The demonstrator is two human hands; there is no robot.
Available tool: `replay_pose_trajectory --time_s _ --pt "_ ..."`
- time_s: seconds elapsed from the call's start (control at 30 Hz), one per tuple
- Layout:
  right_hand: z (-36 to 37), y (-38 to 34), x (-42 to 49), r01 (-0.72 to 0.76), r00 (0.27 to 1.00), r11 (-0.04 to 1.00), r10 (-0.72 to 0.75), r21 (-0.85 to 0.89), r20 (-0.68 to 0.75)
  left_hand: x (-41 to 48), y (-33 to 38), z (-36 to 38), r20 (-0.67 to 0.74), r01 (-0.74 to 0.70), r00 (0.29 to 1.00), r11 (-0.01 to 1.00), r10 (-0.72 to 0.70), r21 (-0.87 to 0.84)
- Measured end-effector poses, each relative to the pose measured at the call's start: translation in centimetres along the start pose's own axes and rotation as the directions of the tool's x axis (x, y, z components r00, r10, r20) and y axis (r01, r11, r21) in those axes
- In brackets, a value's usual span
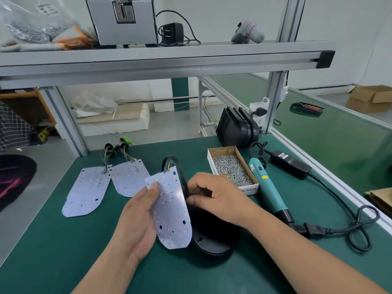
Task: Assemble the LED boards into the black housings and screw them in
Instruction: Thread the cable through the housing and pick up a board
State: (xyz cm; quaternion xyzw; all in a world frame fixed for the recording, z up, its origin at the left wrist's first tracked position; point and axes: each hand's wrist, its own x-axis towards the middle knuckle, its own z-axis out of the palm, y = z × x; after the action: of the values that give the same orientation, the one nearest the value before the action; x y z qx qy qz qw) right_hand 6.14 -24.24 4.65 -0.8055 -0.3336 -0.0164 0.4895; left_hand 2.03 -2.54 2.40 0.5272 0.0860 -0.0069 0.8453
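At the middle of the green mat, right in front of the person, the LED board is held tilted on edge against the left rim of the black housing, not yet seated. The left hand grips the board from its left side, thumb pressed on the LED face and fingers curled behind. The right hand has its fingers bent tight and appears to pinch the black lead where it meets the housing's rim; the exact contact is hidden.

The step looks like routing the lead before laying the board in. To do it well, the lead probably needs to pass clear through the housing first. Then the board can drop flat with its rounded end matching the housing's curve and its holes over the posts, with no wire trapped beneath.

The board is thin, stiff and white, dotted with small red and amber LEDs and round holes. The housing is smooth, glossy black plastic, shaped like a shallow tub.

Two spare boards lie flat to the left with coloured wires attached. To the right are a cardboard box of screws and a teal electric screwdriver. More stacked housings stand behind.
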Motion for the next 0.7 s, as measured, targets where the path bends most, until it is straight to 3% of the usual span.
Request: replay_pose_trajectory --time_s 0.3,0.4,0.53,0.6,0.7 --pt "0.5 0.5 0.5 -0.086 0.995 0.979 0.074 -0.186 -0.071 0.3 -0.2 -0.2 0.020 0.004 1.000 1.000 -0.004 -0.020" --pt "0.6 0.5 0.5 -0.054 0.999 0.961 0.054 -0.272 -0.011 0.3 -0.1 -0.2 0.028 -0.016 0.999 0.999 0.017 -0.032" --pt "1.4 0.2 1.1 0.003 0.999 0.924 -0.019 -0.382 -0.038 0.4 0.1 0.0 0.037 0.010 0.999 0.998 -0.007 -0.062" --pt "1.6 0.2 1.3 -0.024 0.998 0.927 0.002 -0.374 -0.057 0.4 0.1 0.0 0.053 0.036 0.998 0.995 -0.031 -0.095" --pt "0.9 0.4 1.6 -0.164 0.986 0.958 0.151 -0.234 -0.071 0.4 -0.1 -0.2 0.082 0.052 0.996 0.991 -0.041 -0.126"
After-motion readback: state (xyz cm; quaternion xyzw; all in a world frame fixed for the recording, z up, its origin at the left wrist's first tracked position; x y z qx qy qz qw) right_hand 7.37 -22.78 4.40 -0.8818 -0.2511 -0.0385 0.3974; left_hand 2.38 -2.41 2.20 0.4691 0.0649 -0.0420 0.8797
